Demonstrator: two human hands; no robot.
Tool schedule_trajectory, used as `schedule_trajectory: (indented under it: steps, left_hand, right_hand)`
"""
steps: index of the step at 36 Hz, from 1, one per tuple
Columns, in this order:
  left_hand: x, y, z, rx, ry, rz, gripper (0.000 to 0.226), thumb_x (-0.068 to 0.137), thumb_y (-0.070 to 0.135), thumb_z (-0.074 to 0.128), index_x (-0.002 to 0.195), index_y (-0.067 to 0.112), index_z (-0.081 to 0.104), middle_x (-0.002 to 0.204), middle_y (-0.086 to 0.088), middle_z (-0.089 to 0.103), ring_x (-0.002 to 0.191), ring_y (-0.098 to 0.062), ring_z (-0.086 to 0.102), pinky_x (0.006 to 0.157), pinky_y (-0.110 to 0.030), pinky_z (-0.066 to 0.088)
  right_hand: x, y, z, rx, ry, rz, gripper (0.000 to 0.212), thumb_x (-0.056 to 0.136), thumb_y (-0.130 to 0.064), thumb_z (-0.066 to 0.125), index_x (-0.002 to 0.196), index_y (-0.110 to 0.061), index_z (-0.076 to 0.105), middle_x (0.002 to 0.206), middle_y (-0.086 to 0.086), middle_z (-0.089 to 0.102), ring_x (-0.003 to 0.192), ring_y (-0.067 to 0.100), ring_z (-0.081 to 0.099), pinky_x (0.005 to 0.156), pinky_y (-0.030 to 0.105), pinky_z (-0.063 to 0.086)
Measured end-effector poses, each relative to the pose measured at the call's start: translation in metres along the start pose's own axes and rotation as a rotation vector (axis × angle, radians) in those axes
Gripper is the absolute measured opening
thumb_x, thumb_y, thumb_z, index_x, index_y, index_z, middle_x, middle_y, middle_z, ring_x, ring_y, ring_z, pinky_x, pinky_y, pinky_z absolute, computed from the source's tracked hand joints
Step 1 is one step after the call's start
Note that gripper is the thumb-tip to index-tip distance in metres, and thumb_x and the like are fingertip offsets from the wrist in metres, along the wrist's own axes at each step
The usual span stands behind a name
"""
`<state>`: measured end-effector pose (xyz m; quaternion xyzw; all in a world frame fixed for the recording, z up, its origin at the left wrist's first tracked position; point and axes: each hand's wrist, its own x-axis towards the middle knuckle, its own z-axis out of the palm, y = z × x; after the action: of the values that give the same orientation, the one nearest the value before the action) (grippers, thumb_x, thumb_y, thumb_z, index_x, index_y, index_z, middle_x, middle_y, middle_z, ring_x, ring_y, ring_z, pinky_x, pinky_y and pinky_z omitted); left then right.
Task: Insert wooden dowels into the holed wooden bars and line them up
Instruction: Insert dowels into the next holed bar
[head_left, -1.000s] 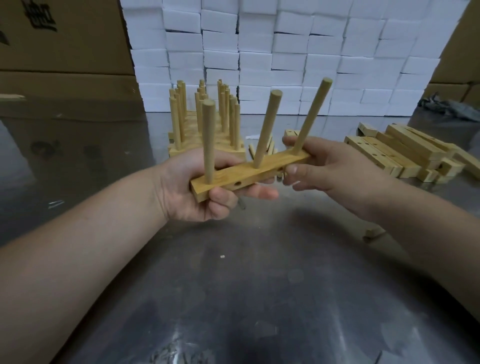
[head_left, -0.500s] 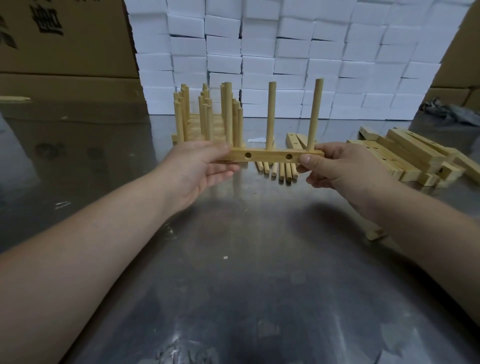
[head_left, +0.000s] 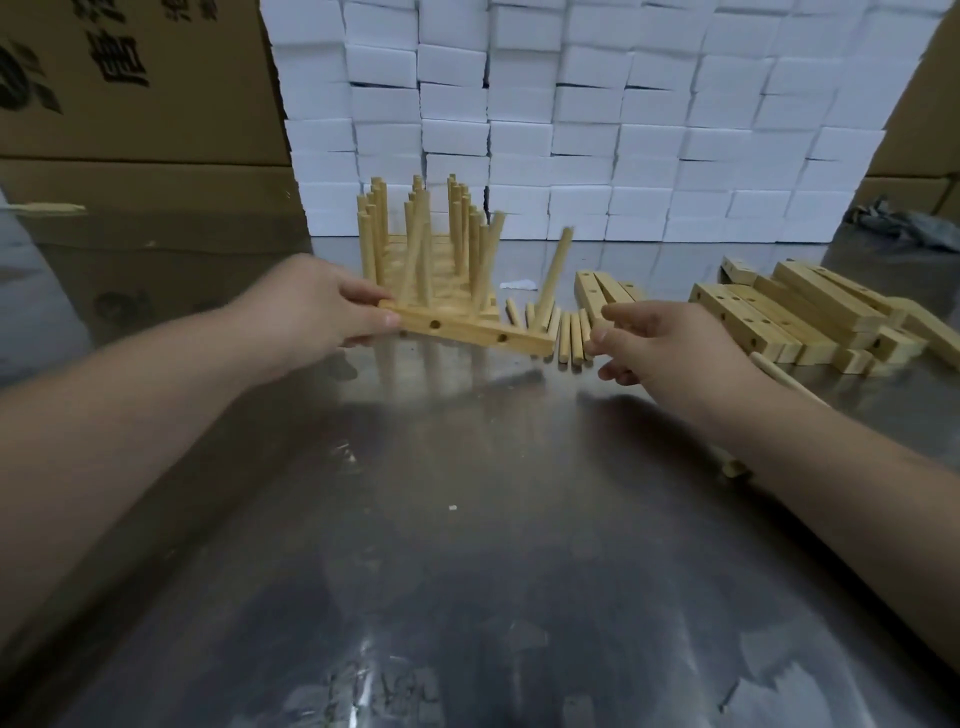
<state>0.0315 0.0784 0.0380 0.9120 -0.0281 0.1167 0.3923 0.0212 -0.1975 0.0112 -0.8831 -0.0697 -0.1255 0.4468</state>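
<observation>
Head view. Half a second earlier both hands carried the dowelled bar (head_left: 470, 328); now only the left hand (head_left: 332, 312) pinches its left end, lowering it toward the row of finished bars (head_left: 415, 244) at the far centre of the steel table (head_left: 467, 519). The right hand (head_left: 660, 345) has let go and hangs with loosely spread, empty fingers just beside the loose dowels (head_left: 569, 332), near the stack of unfilled bars (head_left: 795, 322) at right. Judged: this bar is complete and about to join the line; another follows.
</observation>
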Motion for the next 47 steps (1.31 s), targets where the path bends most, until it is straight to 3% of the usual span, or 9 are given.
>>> schedule_trajectory:
  steps: [7, 17, 23, 29, 34, 37, 40, 43, 47]
  left_hand:
    - [0.005, -0.051, -0.012, 0.092, 0.112, -0.137, 0.030, 0.077, 0.034, 0.071, 0.106, 0.026, 0.069, 0.075, 0.021, 0.056, 0.069, 0.000, 0.048, 0.057, -0.017, 0.032]
    - [0.028, -0.058, -0.002, 0.254, 0.087, -0.195, 0.037, 0.078, 0.039, 0.070, 0.110, 0.021, 0.067, 0.088, 0.003, 0.059, 0.072, -0.012, 0.052, 0.054, -0.024, 0.034]
    - [0.040, -0.049, 0.007, 0.394, 0.047, -0.171, 0.040, 0.081, 0.044, 0.065, 0.110, 0.016, 0.067, 0.088, 0.002, 0.057, 0.080, -0.017, 0.051, 0.067, -0.027, 0.037]
    - [0.043, -0.040, 0.013, 0.520, 0.048, -0.163, 0.044, 0.082, 0.049, 0.060, 0.108, 0.014, 0.067, 0.101, -0.006, 0.064, 0.083, -0.020, 0.052, 0.068, -0.029, 0.041]
    - [0.035, -0.025, 0.016, 0.676, 0.048, -0.232, 0.049, 0.080, 0.061, 0.054, 0.071, 0.015, 0.070, 0.081, -0.006, 0.063, 0.071, -0.019, 0.054, 0.055, -0.029, 0.040]
    - [0.027, -0.010, 0.032, 0.764, 0.081, -0.171, 0.057, 0.081, 0.065, 0.044, 0.063, 0.014, 0.062, 0.068, -0.005, 0.056, 0.061, -0.018, 0.051, 0.047, -0.026, 0.031]
    - [0.022, 0.007, 0.051, 0.810, 0.176, -0.023, 0.046, 0.087, 0.052, 0.043, 0.065, 0.013, 0.056, 0.064, -0.004, 0.053, 0.057, -0.018, 0.048, 0.044, -0.024, 0.028]
    - [0.024, 0.021, 0.061, 0.803, 0.224, 0.102, 0.037, 0.088, 0.044, 0.048, 0.064, 0.016, 0.050, 0.062, -0.002, 0.051, 0.055, -0.016, 0.046, 0.044, -0.024, 0.025]
    - [0.027, 0.020, 0.062, 0.741, 0.206, 0.064, 0.037, 0.086, 0.050, 0.048, 0.072, 0.017, 0.052, 0.066, -0.002, 0.053, 0.058, -0.016, 0.049, 0.045, -0.025, 0.028]
  right_hand:
    - [-0.002, 0.000, 0.001, -0.081, -0.070, -0.023, 0.038, 0.092, -0.031, 0.054, 0.129, -0.021, 0.055, 0.088, -0.014, 0.067, 0.075, 0.000, 0.064, 0.079, 0.025, 0.051]
    - [-0.001, 0.001, 0.001, -0.087, -0.107, -0.013, 0.026, 0.092, -0.028, 0.054, 0.117, -0.022, 0.062, 0.085, -0.014, 0.068, 0.066, -0.007, 0.061, 0.063, 0.011, 0.044]
    - [-0.001, 0.001, 0.000, -0.096, -0.116, -0.021, 0.027, 0.092, -0.030, 0.054, 0.117, -0.023, 0.062, 0.085, -0.014, 0.068, 0.069, -0.004, 0.062, 0.068, 0.015, 0.048]
    - [-0.001, 0.002, -0.001, -0.101, -0.117, -0.021, 0.025, 0.092, -0.031, 0.053, 0.115, -0.024, 0.062, 0.083, -0.014, 0.068, 0.070, -0.004, 0.063, 0.071, 0.018, 0.050]
    - [-0.001, 0.000, -0.002, -0.113, -0.096, -0.023, 0.023, 0.093, -0.031, 0.052, 0.112, -0.026, 0.063, 0.083, -0.016, 0.067, 0.072, -0.002, 0.063, 0.069, 0.019, 0.049]
    - [0.002, 0.000, -0.008, -0.186, 0.006, -0.007, 0.023, 0.092, -0.033, 0.052, 0.109, -0.026, 0.065, 0.094, -0.011, 0.067, 0.082, 0.006, 0.060, 0.070, 0.024, 0.044]
    - [0.010, 0.000, -0.023, -0.319, 0.103, 0.049, 0.028, 0.093, -0.032, 0.048, 0.114, -0.023, 0.064, 0.099, -0.005, 0.066, 0.079, 0.011, 0.056, 0.070, 0.031, 0.046]
    - [0.018, 0.006, -0.041, -0.473, 0.125, 0.163, 0.039, 0.094, -0.032, 0.044, 0.129, -0.019, 0.053, 0.121, 0.005, 0.061, 0.102, 0.023, 0.056, 0.086, 0.039, 0.046]
    - [0.021, 0.012, -0.044, -0.544, 0.086, 0.251, 0.044, 0.094, -0.033, 0.043, 0.134, -0.018, 0.049, 0.130, 0.008, 0.055, 0.111, 0.028, 0.053, 0.089, 0.040, 0.045]
